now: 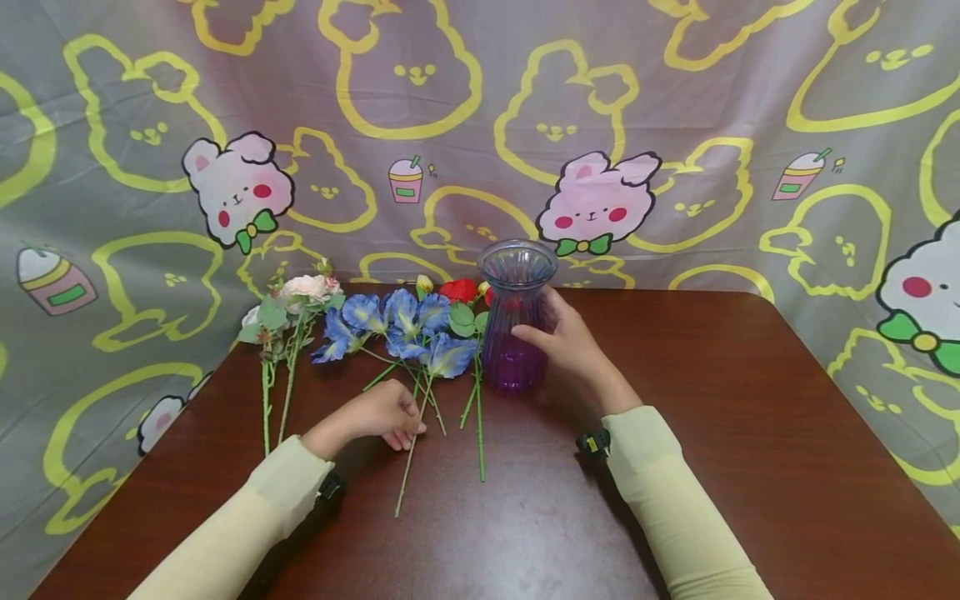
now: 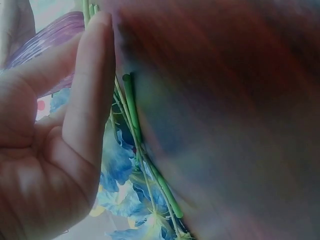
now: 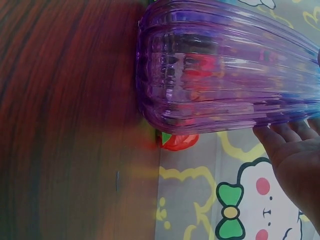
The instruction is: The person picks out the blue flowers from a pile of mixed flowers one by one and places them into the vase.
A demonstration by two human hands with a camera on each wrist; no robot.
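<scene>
Rabbit-print fabric (image 1: 465, 158) hangs behind the dark brown wooden table (image 1: 712, 433) that I watch through the head camera. On my feed the left hand (image 1: 384, 411) pinches the stem of a blue iris (image 1: 450, 357) at its fingertips, the bloom toward the far side, near other blue irises (image 1: 364, 313). The right hand (image 1: 576, 346) grips a fluted glass vase (image 1: 504, 346), thumb on the near side, fingers around the right. The vase is upright, just right of the irises, bluish at the flared rim and purple at the base. I see a red flower (image 1: 459, 290) just left of it and pale pink flowers (image 1: 306, 289) at the far left.
</scene>
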